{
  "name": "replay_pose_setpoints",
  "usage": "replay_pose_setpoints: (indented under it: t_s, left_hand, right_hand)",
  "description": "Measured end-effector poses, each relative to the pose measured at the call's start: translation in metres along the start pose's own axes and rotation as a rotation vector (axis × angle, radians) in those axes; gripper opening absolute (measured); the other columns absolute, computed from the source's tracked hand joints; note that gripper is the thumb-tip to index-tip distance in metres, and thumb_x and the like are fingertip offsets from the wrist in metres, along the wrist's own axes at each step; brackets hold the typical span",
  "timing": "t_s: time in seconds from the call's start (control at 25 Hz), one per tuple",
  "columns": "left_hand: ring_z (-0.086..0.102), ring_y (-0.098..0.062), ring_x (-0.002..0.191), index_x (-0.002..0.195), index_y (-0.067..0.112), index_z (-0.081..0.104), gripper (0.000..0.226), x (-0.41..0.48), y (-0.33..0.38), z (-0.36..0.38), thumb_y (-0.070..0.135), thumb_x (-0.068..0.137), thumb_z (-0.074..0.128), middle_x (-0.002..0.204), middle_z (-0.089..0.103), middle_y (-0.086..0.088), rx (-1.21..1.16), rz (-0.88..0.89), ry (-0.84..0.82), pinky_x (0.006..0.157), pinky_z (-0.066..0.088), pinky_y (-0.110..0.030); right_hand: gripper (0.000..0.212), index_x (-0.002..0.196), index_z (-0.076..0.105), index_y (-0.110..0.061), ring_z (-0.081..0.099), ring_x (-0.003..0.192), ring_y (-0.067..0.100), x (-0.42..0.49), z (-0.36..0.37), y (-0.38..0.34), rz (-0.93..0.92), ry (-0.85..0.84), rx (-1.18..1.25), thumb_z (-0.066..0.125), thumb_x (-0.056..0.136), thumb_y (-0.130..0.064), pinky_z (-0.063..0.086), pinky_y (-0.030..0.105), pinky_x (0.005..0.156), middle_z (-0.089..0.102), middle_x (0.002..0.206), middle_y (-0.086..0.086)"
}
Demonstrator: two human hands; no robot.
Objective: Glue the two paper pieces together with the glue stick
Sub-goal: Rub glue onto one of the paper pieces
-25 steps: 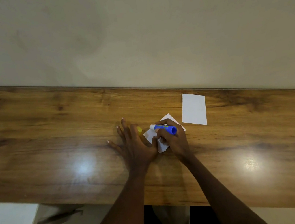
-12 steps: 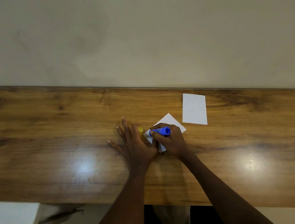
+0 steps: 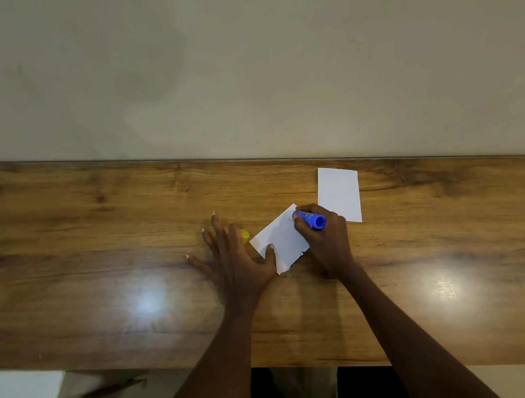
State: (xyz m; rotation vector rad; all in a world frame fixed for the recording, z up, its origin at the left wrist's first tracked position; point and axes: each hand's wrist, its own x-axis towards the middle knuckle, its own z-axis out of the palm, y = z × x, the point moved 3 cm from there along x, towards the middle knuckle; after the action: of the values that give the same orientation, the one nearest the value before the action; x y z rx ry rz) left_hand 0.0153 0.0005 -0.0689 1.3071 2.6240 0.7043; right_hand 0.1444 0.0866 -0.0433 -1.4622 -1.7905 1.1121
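Right hand [image 3: 326, 240], closed around the blue glue stick [image 3: 310, 219], has swept from the near paper's [image 3: 282, 240] left edge toward its 2 o'clock corner; more white now shows. Left hand [image 3: 234, 260] lies open, thumb pinning the sheet. Second paper [image 3: 338, 194] waits at 1 o'clock on the tabletop [image 3: 93, 256]. Gluing likely nearly covered.

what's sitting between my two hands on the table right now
In the head view, the tilted paper piece lies between them: the left hand pins its near-left corner with the thumb, and the right hand presses the blue glue stick onto its far edge.
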Motion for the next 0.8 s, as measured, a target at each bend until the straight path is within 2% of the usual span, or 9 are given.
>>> replay_pose_setpoints:
  t_s: [0.16, 0.32, 0.4, 0.44, 0.52, 0.56, 0.64, 0.72, 0.8]
  left_hand:
    - [0.013, -0.038, 0.140, 0.107, 0.022, 0.035, 0.054, 0.001, -0.001, 0.001, 0.047, 0.063, 0.056, 0.152, 0.022, -0.013, -0.006, -0.004, 0.004, 0.103, -0.003, -0.069]
    - [0.012, -0.038, 0.140, 0.107, 0.021, 0.037, 0.053, 0.000, -0.001, 0.001, 0.046, 0.064, 0.055, 0.152, 0.021, -0.012, -0.007, -0.010, 0.010, 0.103, -0.004, -0.069]
    - [0.012, -0.038, 0.140, 0.107, 0.020, 0.038, 0.054, 0.000, -0.001, 0.002, 0.047, 0.064, 0.055, 0.152, 0.021, -0.012, -0.002, -0.009, 0.011, 0.103, -0.003, -0.069]
    - [0.013, -0.038, 0.140, 0.107, 0.020, 0.037, 0.054, 0.000, -0.001, 0.002, 0.047, 0.063, 0.055, 0.152, 0.022, -0.012, 0.003, -0.006, 0.015, 0.103, -0.003, -0.069]
    - [0.013, -0.038, 0.140, 0.108, 0.022, 0.035, 0.055, 0.000, -0.001, 0.003, 0.048, 0.063, 0.055, 0.152, 0.022, -0.012, 0.011, -0.003, 0.022, 0.103, -0.003, -0.068]
    - [0.013, -0.038, 0.140, 0.108, 0.022, 0.036, 0.056, 0.000, -0.002, 0.004, 0.048, 0.063, 0.055, 0.152, 0.022, -0.012, 0.012, -0.001, 0.024, 0.103, -0.003, -0.068]
    - [0.014, -0.038, 0.139, 0.109, 0.021, 0.037, 0.058, 0.001, -0.002, 0.004, 0.049, 0.062, 0.055, 0.151, 0.023, -0.013, 0.013, 0.002, 0.026, 0.103, -0.003, -0.068]
    - [0.016, -0.039, 0.139, 0.110, 0.021, 0.037, 0.059, 0.001, -0.003, 0.005, 0.049, 0.061, 0.056, 0.151, 0.025, -0.014, 0.016, 0.003, 0.029, 0.103, -0.002, -0.068]
    - [0.018, -0.040, 0.138, 0.109, 0.022, 0.036, 0.060, 0.001, -0.003, 0.005, 0.049, 0.060, 0.057, 0.149, 0.027, -0.015, 0.017, 0.002, 0.041, 0.103, -0.001, -0.068]
  right_hand:
    - [0.025, 0.104, 0.058, -0.001, 0.052, 0.072, 0.016, 0.014, -0.012, 0.002, -0.007, 0.031, -0.025, 0.060, 0.082, -0.013, 0.039, 0.000, 0.057, 0.066, 0.100, 0.018]
    - [0.025, 0.105, 0.058, -0.004, 0.054, 0.079, 0.020, 0.020, -0.015, 0.002, 0.042, 0.019, 0.022, 0.058, 0.083, -0.015, 0.043, 0.016, 0.068, 0.065, 0.105, 0.019]
    - [0.032, 0.114, 0.054, -0.008, 0.055, 0.086, 0.020, 0.012, -0.012, 0.001, 0.081, 0.015, 0.101, 0.057, 0.084, -0.018, 0.047, 0.026, 0.076, 0.061, 0.112, 0.011]
    - [0.036, 0.119, 0.051, -0.011, 0.055, 0.089, 0.020, 0.004, -0.010, -0.001, 0.078, 0.023, 0.126, 0.057, 0.084, -0.019, 0.048, 0.027, 0.078, 0.057, 0.113, 0.005]
    - [0.040, 0.122, 0.048, -0.012, 0.057, 0.089, 0.018, -0.013, -0.006, -0.005, 0.037, 0.076, 0.122, 0.056, 0.084, -0.019, 0.049, 0.021, 0.074, 0.054, 0.108, 0.001]
    - [0.040, 0.122, 0.049, -0.010, 0.057, 0.089, 0.018, -0.020, -0.003, -0.007, 0.015, 0.099, 0.101, 0.057, 0.084, -0.018, 0.049, 0.021, 0.075, 0.057, 0.109, 0.003]
    - [0.039, 0.120, 0.050, -0.007, 0.058, 0.099, 0.025, -0.031, 0.005, -0.006, -0.018, 0.095, 0.017, 0.060, 0.082, -0.013, 0.048, 0.034, 0.088, 0.060, 0.118, 0.014]
    - [0.042, 0.119, 0.050, -0.007, 0.053, 0.112, 0.032, -0.037, 0.015, -0.001, -0.043, 0.061, -0.147, 0.062, 0.079, -0.009, 0.039, 0.042, 0.099, 0.057, 0.125, 0.018]
    - [0.045, 0.120, 0.050, -0.010, 0.048, 0.118, 0.034, -0.040, 0.019, 0.005, -0.055, 0.052, -0.282, 0.064, 0.077, -0.007, 0.030, 0.045, 0.105, 0.054, 0.129, 0.017]
